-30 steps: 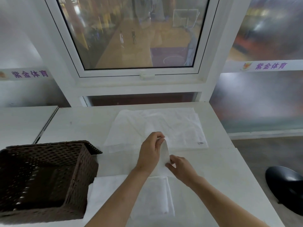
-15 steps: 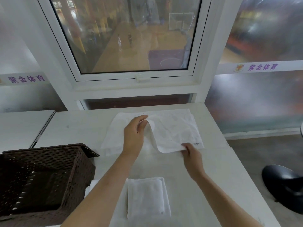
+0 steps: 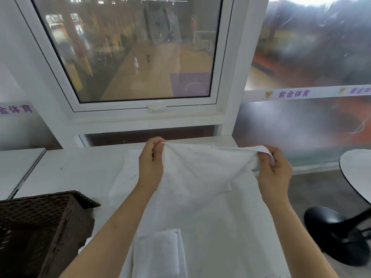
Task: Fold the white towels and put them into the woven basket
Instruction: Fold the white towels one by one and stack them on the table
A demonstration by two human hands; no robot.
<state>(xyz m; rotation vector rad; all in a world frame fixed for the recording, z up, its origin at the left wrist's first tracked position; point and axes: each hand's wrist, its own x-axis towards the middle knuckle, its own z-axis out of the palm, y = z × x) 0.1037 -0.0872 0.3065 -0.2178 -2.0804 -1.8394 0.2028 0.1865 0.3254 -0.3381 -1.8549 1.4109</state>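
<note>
Left hand (image 3: pixel 151 163) and right hand (image 3: pixel 274 173) both up over the table, each pinching a top corner of a thin white cloth towel (image 3: pixel 192 177) between thumb and curled fingers, so held spread and hanging between them, top edge sagging a little in the middle. Lower part draped down toward the pale grey tabletop (image 3: pixel 66 169); whether touching it, hard to tell, white against white. Soft and limp by the look, with faint creases running down from each pinched corner; likely to take a fold easily but to slip out of square if let go carelessly. Under and behind it, more flat white towels (image 3: pixel 124 177) lying unfolded on the table, edges showing to the left and below the right hand. Nearer the body, a small folded white towel (image 3: pixel 158 251) lying on the cloth between the forearms, done but not yet stowed. To the left, the dark brown woven basket (image 3: pixel 40 223) on the near left corner of the table, close beside the folded towel; inside in shadow, no towel made out there. By this showing an early stage: one towel folded, one just raised for folding, the rest waiting, nothing seen in the basket.
</note>
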